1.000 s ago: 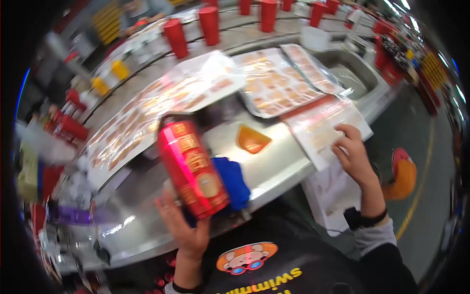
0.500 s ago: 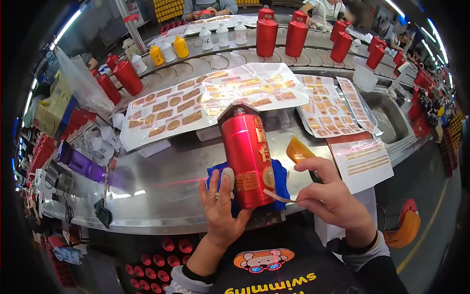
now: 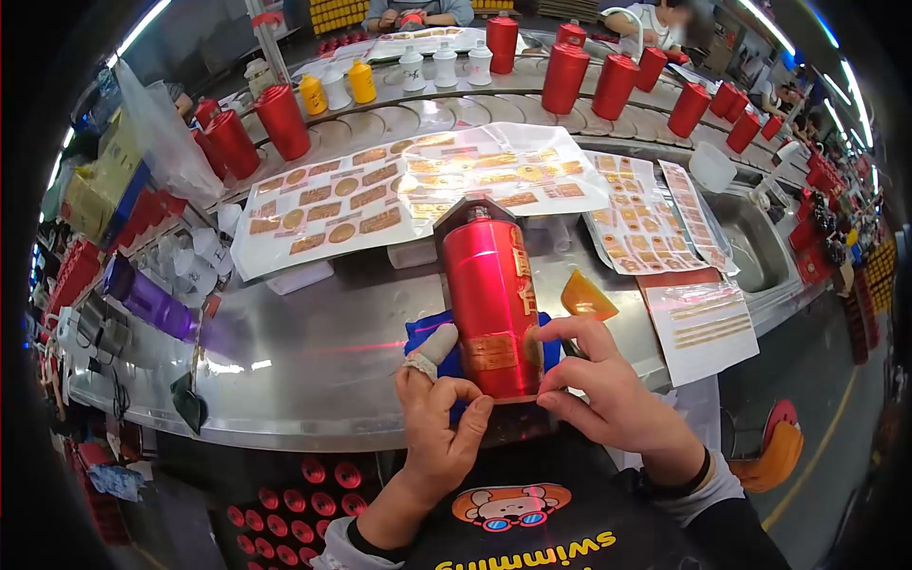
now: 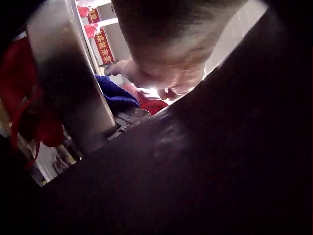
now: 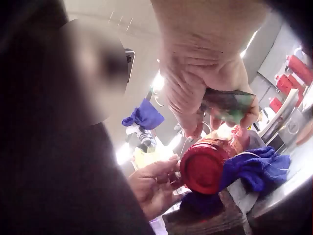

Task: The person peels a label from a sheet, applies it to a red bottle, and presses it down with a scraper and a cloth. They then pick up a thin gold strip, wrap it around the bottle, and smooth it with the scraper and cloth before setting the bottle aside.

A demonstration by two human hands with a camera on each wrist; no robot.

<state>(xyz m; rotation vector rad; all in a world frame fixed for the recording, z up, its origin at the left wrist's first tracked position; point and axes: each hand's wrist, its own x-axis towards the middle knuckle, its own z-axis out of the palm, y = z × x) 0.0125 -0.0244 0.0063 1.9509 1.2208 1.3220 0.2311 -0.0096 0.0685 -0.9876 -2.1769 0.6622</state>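
A red bottle [image 3: 489, 304] with gold labels lies on a blue cloth [image 3: 423, 332] on the steel counter [image 3: 313, 332], its base toward me. My left hand [image 3: 456, 380] holds the bottle's base end, thumb curled under it and a taped index finger laid along its side. My right hand [image 3: 556, 366] pinches a small sticker [image 5: 227, 105] against the lower right side of the bottle. The right wrist view shows the bottle's round base [image 5: 208, 166], the cloth [image 5: 254, 171] and the left hand [image 5: 154, 186] beside it. The left wrist view is mostly dark.
Sheets of gold stickers [image 3: 418, 190] lie behind the bottle and a further sheet [image 3: 646, 223] to the right. An orange scraper [image 3: 586, 296] and a white sheet of strips [image 3: 708, 328] lie on the right. Red bottles [image 3: 565, 76] ride a conveyor behind. A sink [image 3: 760, 237] is at far right.
The bottle came down from the raised left hand onto the blue cloth. My right hand left the white sheet with a sticker and brought it to the bottle's lower side.
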